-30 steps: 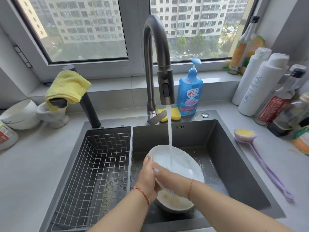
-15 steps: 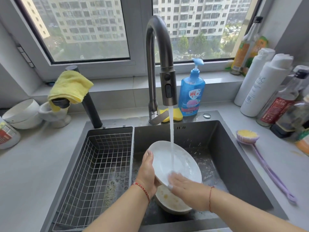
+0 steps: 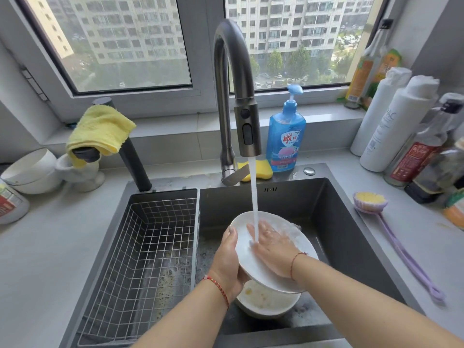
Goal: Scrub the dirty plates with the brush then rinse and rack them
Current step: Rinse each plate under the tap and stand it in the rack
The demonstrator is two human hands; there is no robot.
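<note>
- The white plate (image 3: pixel 296 267) is tilted over the right basin of the sink (image 3: pixel 334 222), under the running tap (image 3: pixel 247 126); the stream of water (image 3: pixel 254 197) lands on its face.
- The left hand (image 3: pixel 227 259) grips the plate's left edge, thumb on the rim and fingers curled underneath.
- The right hand (image 3: pixel 272 247) lies flat on the plate's face with fingers spread and straight, right where the water falls.
- A second plate (image 3: pixel 266 301), stained with yellowish food, sits on the basin floor just below the held one, partly covered by it.
- The wire rack (image 3: pixel 140 252) fills the left basin just beside the plates; only the rack's upright edge stands between them.
- The brush (image 3: pixel 371 200), with a long lilac handle, lies on the tabletop (image 3: pixel 50 247) to the right of the sink, head towards the window and handle running along the sink's rim, well apart from both hands.
- A blue soap bottle (image 3: pixel 286 136) and a yellow sponge (image 3: pixel 261 169) stand behind the basin, close to the tap's base.
- Bottles (image 3: pixel 391 131) crowd the far right corner; white bowls (image 3: pixel 30 172) and a yellow cloth (image 3: pixel 100 129) sit at the left.
- Open basin floor shows to the right of the plates.
</note>
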